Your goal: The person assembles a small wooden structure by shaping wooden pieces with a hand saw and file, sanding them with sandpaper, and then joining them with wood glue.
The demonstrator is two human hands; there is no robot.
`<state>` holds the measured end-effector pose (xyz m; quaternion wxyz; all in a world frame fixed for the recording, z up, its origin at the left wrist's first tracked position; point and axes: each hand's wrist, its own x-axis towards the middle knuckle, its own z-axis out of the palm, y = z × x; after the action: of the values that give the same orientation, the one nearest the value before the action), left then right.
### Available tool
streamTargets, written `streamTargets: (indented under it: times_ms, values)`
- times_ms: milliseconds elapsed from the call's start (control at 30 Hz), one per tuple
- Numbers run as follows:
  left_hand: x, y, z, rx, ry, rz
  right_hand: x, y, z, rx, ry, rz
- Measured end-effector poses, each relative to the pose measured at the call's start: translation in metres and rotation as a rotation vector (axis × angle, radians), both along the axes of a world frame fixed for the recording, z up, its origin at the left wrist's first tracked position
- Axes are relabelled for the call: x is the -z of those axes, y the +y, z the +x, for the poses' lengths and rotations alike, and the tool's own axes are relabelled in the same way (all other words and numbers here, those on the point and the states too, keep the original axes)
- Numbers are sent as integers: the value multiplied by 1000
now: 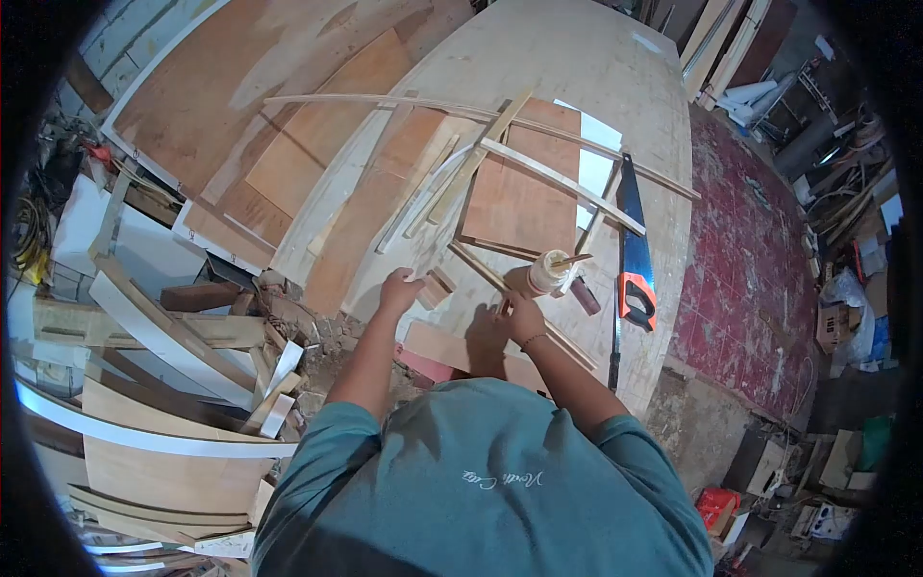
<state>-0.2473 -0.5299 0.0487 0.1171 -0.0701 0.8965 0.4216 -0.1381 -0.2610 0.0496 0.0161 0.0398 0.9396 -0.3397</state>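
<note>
A cluttered workshop surrounds a pale wood-topped desk (pixel 577 53), which extends from the centre to the top of the frame; a worn red floor (pixel 750 221) lies at the right. The small brown wooden block (pixel 437 289) is located at the centre of the frame, between the two hands. It lies directly right of the left hand (pixel 399 292), the nearer one. The left hand's fingers are partly bent toward the block; contact cannot be confirmed. The right hand (pixel 522 318) has its fingers bent at a narrow, straight wooden strip (pixel 479 267). Whether it grips the strip cannot be determined. The strip's long axis runs from upper left to lower right, passing just beside the right hand.

Count on the desk, centre to right of the frame:
- Handsaw with dark blade and orange-and-black handle (pixel 631 216): one, right of the hands.
- White round container (pixel 546 275) with a stick projecting from it: one, just above the right hand.
- Dark reddish-brown block (pixel 585 295): one, right of the container.
- Brown rectangular wooden panel (pixel 524 197): one, above the container.
</note>
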Motion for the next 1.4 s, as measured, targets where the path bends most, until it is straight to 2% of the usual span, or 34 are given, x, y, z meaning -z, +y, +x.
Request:
streamTargets:
  times_ms: [33,67,133,167,200,233,267,300,333,400,467,500,533,567,600,667,800,867,900,967,1000,1067,1133,1200,1267,1333,1400]
  values:
    - [1,1,-2,27,-16,-30,-6,-6,-2,102,134,115]
    - [1,2,-8,34,-8,-27,-13,-16,-9,110,141,118]
    - [5,10,-11,198,91,-185,-14,-31,-8,138,74,-210]
    - [4,16,-13,208,92,-190,-13,-38,-8,122,-62,-255]
    - [-6,24,-13,277,-6,-305,1,-44,-8,132,-60,-261]
    - [-12,30,-15,347,-102,-420,25,-49,-10,80,-236,-539]
    - [-5,31,-17,358,-98,-425,39,-53,-12,23,-409,-816]
    - [11,31,-17,373,-32,-460,20,-61,-10,-3,-423,-866]
    - [15,31,-15,387,35,-492,24,-66,-14,6,-415,-868]
    - [23,27,-13,376,12,-447,38,-74,-18,-61,-351,-646]
    - [34,19,-13,238,-85,-262,58,-81,-21,-85,-307,-654]
    - [35,15,-16,246,-81,-255,48,-83,-21,-101,-370,-769]
    - [36,12,-21,328,-192,-219,38,-84,-22,-118,-432,-882]
    - [38,10,-24,410,-303,-184,28,-85,-24,-125,-382,-788]
    - [44,10,-23,416,-301,-178,23,-86,-25,-120,-380,-782]
    - [61,9,-18,280,-156,-99,21,-86,-27,-35,-509,-927]
    - [43,10,-12,232,-119,-7,17,-82,-27,107,-581,-1080]
    - [37,4,-12,106,-416,654,-25,-78,-22,142,-519,-1025]
    - [32,0,-11,108,-419,656,-43,-75,-21,145,-520,-1024]
    - [11,-8,-7,179,-536,1065,-78,-66,-17,85,-477,-1077]
    - [-9,-9,-3,179,-536,1065,-93,-64,-13,85,-476,-1076]
    - [-57,-9,6,272,-646,1283,-120,-60,-8,5,-436,-1244]
    - [-85,-12,12,292,-710,1287,-143,-59,-3,-61,-414,-1279]
    - [-120,-4,18,474,-781,1528,-173,-60,2,-140,-290,-1272]
    - [-128,-1,16,544,-794,1558,-191,-50,4,-121,-302,-1317]
    - [-143,4,18,473,-840,1607,-198,-40,5,-22,-197,-1255]
    - [-154,12,20,508,-748,1589,-210,-36,10,53,-100,-1246]
